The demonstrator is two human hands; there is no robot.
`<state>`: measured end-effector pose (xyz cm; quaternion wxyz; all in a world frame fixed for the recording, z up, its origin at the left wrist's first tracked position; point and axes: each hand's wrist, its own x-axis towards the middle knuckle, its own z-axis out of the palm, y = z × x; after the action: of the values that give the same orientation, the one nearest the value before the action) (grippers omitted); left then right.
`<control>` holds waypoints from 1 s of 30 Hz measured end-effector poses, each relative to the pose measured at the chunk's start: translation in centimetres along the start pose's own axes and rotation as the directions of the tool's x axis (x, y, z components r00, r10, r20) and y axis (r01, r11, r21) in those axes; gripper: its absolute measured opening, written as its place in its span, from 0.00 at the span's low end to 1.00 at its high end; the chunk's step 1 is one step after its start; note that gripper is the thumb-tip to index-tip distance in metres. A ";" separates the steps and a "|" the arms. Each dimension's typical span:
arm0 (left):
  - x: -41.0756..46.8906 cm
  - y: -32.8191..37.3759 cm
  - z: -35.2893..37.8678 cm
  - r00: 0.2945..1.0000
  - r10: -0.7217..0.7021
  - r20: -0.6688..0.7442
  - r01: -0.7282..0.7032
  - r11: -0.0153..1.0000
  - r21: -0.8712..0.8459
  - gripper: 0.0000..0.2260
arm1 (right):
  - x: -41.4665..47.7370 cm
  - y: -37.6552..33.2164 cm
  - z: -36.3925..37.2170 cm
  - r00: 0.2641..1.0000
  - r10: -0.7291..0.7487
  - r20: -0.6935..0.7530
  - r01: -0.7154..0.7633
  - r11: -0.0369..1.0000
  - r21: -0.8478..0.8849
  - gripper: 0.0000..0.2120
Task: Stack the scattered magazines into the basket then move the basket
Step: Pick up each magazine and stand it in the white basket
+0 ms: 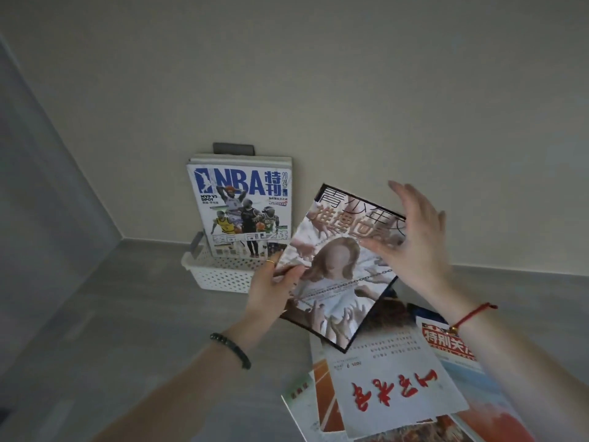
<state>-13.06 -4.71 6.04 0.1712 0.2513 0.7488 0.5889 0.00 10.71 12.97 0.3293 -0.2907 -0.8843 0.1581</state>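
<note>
From the head view, the white basket [220, 275] sits far on the grey surface [127, 314] by the wall. A few magazines already stand upright in it, the NBA magazine [239, 212] in front. The left hand [271, 282] pinches the left edge of a black-bordered magazine [338, 266], lifted between the basket and the near pile. The right hand [411, 237] is flat-fingered and spread at its far right corner. Several scattered magazines [392, 384] lie near right. Stacking looks perhaps half done, and the basket is not yet moved.
</note>
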 end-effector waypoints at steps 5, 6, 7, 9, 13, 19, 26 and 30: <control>2.4 -1.4 -5.2 0.998 -0.034 -0.054 0.019 0.967 -0.255 0.08 | -0.2 -1.0 5.0 0.897 0.371 0.239 -0.438 0.813 0.384 0.47; 3.1 -1.6 -6.2 0.999 -0.034 -0.025 0.025 0.957 -0.290 0.05 | 0.0 -1.8 6.2 0.863 0.373 0.340 -0.500 0.722 0.477 0.40; 4.0 -1.8 -7.3 0.999 -0.032 -0.005 0.029 0.954 -0.299 0.02 | 0.3 -2.6 7.5 0.863 0.322 0.390 -0.495 0.697 0.519 0.28; 6.0 -1.8 -9.3 1.000 -0.017 -0.012 0.013 0.964 -0.264 0.02 | 1.7 -4.1 9.7 0.910 0.231 0.344 -0.393 0.743 0.541 0.06; 11.0 -1.0 -13.2 0.999 0.013 -0.049 -0.022 0.981 -0.193 0.07 | 5.6 -7.6 12.9 0.951 0.194 0.241 -0.305 0.724 0.619 0.11; 17.7 -2.7 -16.6 0.973 0.086 -0.215 -0.091 0.996 -0.014 0.06 | 9.2 -9.5 19.0 0.933 0.318 0.171 -0.354 0.714 0.604 0.06; 19.9 -8.7 -15.8 0.944 -0.094 -0.316 0.079 0.995 -0.060 0.04 | 8.7 -8.4 24.8 0.851 0.499 0.163 -0.507 0.702 0.500 0.04; 20.3 -10.7 -14.5 0.934 -0.137 -0.330 0.089 0.984 -0.158 0.09 | 7.7 -7.2 26.6 0.800 0.574 0.175 -0.555 0.596 0.581 0.04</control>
<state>-39.46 -6.44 0.03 0.0904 0.0899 0.7371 0.6637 -25.63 7.54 0.65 0.3506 -0.4362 -0.6425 0.5235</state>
